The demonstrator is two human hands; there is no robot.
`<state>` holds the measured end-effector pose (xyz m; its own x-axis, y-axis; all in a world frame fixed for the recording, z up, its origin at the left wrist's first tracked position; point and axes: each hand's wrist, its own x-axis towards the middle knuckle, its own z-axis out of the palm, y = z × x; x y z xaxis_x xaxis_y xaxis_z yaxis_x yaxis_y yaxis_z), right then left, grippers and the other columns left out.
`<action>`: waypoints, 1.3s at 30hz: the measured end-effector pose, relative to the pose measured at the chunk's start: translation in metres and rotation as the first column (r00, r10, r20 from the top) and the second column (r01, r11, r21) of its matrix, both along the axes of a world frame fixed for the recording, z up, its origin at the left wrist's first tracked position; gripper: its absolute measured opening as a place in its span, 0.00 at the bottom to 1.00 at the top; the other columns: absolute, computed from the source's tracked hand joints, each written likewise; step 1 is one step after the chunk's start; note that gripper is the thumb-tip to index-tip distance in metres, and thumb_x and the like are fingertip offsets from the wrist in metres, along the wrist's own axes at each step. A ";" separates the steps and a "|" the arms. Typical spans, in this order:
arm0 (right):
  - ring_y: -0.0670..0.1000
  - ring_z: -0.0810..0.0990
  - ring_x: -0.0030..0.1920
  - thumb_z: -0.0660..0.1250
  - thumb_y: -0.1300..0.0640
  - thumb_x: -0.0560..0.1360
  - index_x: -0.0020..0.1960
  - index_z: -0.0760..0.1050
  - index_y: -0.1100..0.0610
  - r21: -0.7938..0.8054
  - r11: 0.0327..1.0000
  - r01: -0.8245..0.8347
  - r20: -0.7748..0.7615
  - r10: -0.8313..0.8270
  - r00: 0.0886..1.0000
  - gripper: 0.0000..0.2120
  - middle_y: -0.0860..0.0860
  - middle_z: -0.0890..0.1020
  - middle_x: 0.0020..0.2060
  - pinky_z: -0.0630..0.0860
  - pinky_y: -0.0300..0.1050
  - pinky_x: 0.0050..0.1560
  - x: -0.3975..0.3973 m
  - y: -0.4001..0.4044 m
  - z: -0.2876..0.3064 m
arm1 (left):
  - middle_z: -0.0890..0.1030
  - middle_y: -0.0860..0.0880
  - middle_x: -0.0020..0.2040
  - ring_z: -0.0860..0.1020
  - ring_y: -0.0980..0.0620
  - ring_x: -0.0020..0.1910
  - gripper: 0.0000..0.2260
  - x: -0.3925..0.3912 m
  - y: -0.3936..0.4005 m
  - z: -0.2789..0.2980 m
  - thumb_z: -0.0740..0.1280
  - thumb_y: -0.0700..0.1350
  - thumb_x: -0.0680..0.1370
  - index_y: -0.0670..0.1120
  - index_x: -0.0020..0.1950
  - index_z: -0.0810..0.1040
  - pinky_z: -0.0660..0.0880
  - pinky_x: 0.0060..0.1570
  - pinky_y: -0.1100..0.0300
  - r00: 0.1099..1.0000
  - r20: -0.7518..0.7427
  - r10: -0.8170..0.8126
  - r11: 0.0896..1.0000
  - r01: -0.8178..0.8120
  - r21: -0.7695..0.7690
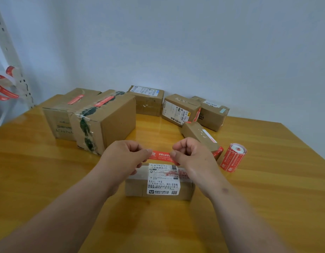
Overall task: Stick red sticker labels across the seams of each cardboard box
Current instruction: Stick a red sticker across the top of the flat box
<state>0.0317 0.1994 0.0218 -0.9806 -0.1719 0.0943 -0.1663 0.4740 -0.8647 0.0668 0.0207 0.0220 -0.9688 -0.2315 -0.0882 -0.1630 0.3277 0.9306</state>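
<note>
My two bare forearms reaching forward and converging, my left hand (124, 155) knuckles up, fingers curled, thumb and forefinger pinched, my right hand (191, 152) mirroring it just beside, fingers curled, thumb tip pinching, wrists level

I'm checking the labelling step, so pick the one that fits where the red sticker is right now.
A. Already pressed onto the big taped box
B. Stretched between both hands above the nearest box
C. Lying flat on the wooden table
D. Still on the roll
B: the red sticker is pinched at its ends by the left hand and right hand, above the nearest box.
</note>
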 end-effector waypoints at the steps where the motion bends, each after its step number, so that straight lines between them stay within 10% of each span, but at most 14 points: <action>1: 0.45 0.78 0.39 0.70 0.55 0.76 0.46 0.76 0.49 0.053 0.999 -0.007 -0.014 0.008 1.000 0.03 0.49 0.81 0.40 0.74 0.35 0.38 -0.001 -0.001 -0.001 | 0.79 0.50 0.31 0.74 0.53 0.33 0.12 -0.001 0.000 -0.002 0.70 0.50 0.77 0.43 0.38 0.81 0.73 0.34 0.59 0.999 -0.035 0.005 0.989 -0.010 -0.145; 8: 0.46 0.78 0.42 0.67 0.58 0.75 0.46 0.73 0.48 0.362 0.931 -0.047 -0.027 0.061 0.998 0.06 0.45 0.79 0.41 0.76 0.41 0.42 -0.008 -0.009 -0.009 | 0.72 0.55 0.40 0.72 0.56 0.39 0.12 -0.009 0.008 -0.010 0.63 0.54 0.78 0.52 0.36 0.74 0.74 0.38 0.59 0.995 -0.032 -0.097 0.674 0.042 -0.738; 25: 0.45 0.77 0.33 0.70 0.59 0.72 0.48 0.73 0.50 0.370 0.922 -0.118 0.132 0.074 0.988 0.08 0.47 0.77 0.39 0.71 0.36 0.30 -0.017 -0.004 -0.007 | 0.74 0.52 0.41 0.73 0.51 0.43 0.14 -0.019 0.007 -0.027 0.64 0.50 0.77 0.52 0.31 0.71 0.71 0.39 0.58 0.986 0.048 -0.161 0.705 0.149 -0.693; 39: 0.48 0.77 0.50 0.69 0.53 0.72 0.49 0.72 0.45 0.586 0.800 -0.126 0.111 0.075 0.991 0.08 0.43 0.78 0.44 0.70 0.52 0.62 -0.015 -0.011 -0.006 | 0.75 0.53 0.40 0.75 0.53 0.42 0.12 -0.023 0.008 -0.031 0.65 0.50 0.76 0.50 0.32 0.74 0.75 0.38 0.58 0.986 0.076 -0.146 0.702 0.157 -0.695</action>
<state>0.0170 0.1883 0.0159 -0.9542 -0.2675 -0.1338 -0.1861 0.8811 -0.4347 0.0439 0.0283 -0.0086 -0.9963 -0.0823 0.0245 -0.0641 0.9025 0.4260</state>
